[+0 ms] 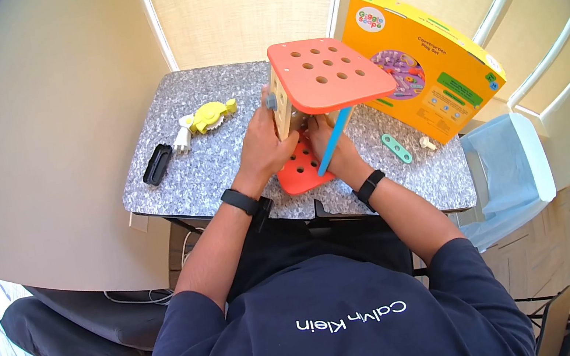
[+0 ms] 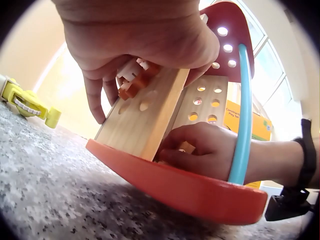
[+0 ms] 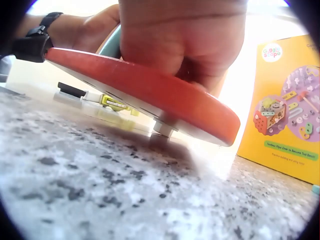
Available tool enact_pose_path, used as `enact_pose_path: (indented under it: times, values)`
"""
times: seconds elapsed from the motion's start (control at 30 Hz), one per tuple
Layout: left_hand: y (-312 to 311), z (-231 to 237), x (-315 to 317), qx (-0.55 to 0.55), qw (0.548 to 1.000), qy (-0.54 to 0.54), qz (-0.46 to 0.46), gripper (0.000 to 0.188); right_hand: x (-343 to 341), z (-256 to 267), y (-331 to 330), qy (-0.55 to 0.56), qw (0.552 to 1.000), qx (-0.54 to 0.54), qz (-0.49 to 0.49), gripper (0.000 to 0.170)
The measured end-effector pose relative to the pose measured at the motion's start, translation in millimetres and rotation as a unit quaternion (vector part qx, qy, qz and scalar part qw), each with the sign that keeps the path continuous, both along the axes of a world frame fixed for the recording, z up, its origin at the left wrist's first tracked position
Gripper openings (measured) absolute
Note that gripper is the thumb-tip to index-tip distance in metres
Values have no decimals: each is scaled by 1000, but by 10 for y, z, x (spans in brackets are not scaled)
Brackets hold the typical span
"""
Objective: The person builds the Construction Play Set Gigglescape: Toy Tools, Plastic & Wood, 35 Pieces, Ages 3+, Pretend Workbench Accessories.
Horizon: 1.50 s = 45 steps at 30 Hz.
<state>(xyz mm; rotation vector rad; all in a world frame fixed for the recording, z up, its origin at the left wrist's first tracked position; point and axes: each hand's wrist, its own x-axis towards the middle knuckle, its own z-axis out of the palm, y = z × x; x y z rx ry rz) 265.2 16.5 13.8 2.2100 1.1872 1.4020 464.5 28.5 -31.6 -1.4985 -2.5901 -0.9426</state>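
Observation:
A toy frame has a red upper board (image 1: 332, 73), a red lower board (image 1: 293, 179), wooden side panels (image 1: 282, 107) and a blue rod (image 1: 336, 140). My left hand (image 1: 265, 144) grips one wooden panel (image 2: 137, 117), with its thumb and fingers on opposite sides, beside orange and white pieces (image 2: 134, 82). Inside the tilted frame, my right hand (image 2: 202, 150) has curled fingers pinching a small light piece (image 2: 186, 147) low by the panels; its fingertips are partly hidden. Under the lower board (image 3: 150, 87), a pale peg (image 3: 162, 128) sticks out in the right wrist view.
On the speckled table (image 1: 226, 180) lie a yellow toy piece (image 1: 210, 117), a white piece (image 1: 183, 134) and a black tray (image 1: 158, 164) at left. A green strip (image 1: 396, 149), a small white part (image 1: 427, 143) and a yellow box (image 1: 422, 55) are at right, near a lined bin (image 1: 514, 164).

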Motion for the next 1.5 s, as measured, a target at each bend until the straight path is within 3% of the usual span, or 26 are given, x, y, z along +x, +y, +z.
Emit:
enact_pose_path:
  times: [0.07,0.1,0.17,0.3,0.37,0.4,0.47,0.57,0.7,0.77,0.8,0.87,1.0,1.1,1.17,1.3,1.37,1.5]
  values:
    - [2,-14,0,-24,1000,-1,-4,101,9,72,-89,217,972,-12,86,37]
    - [0,-27,8,-25,1000,-2,-4,101,14,115,-111,216,973,-14,85,37]
    - [-15,-22,23,5,1000,2,13,102,18,178,-127,262,952,-143,63,42]
    - [-52,12,31,-25,1000,-17,6,103,30,157,-96,229,957,-172,35,40]
    - [-51,2,44,-10,1000,-8,19,103,14,100,-68,114,990,-86,22,37]
    - [-51,-2,43,-10,1000,-8,19,103,21,78,-51,114,990,-85,23,37]
    - [-53,1,41,3,1000,2,19,103,15,90,-36,-37,999,-34,11,36]
    - [-72,39,31,-53,998,7,18,103,24,-27,28,-70,996,52,8,25]
    - [-45,21,8,-50,999,11,14,102,-8,-190,107,45,998,-11,-35,26]
    - [-33,17,2,-20,1000,2,-2,101,-92,127,-49,-102,994,-35,-29,30]
    - [-29,21,-4,-19,1000,3,-3,101,-91,100,-56,-102,994,-35,-29,30]
    - [-35,48,-14,-46,999,11,-3,99,-95,43,-66,116,992,-36,-24,39]
    - [-13,41,-11,-28,1000,-2,-7,99,-97,108,-103,109,991,-66,-30,40]
    - [15,54,7,-20,1000,5,-5,101,-66,166,-165,13,1000,-23,8,38]
    - [25,110,23,-21,1000,2,-1,102,-47,96,-164,271,960,-38,56,38]
    - [72,229,59,-44,998,47,22,101,154,202,-94,270,949,-118,110,38]
    - [127,270,71,-40,997,69,18,100,182,309,-72,186,957,8,222,35]
    - [204,296,142,-32,997,64,18,98,201,287,48,173,968,-74,169,33]
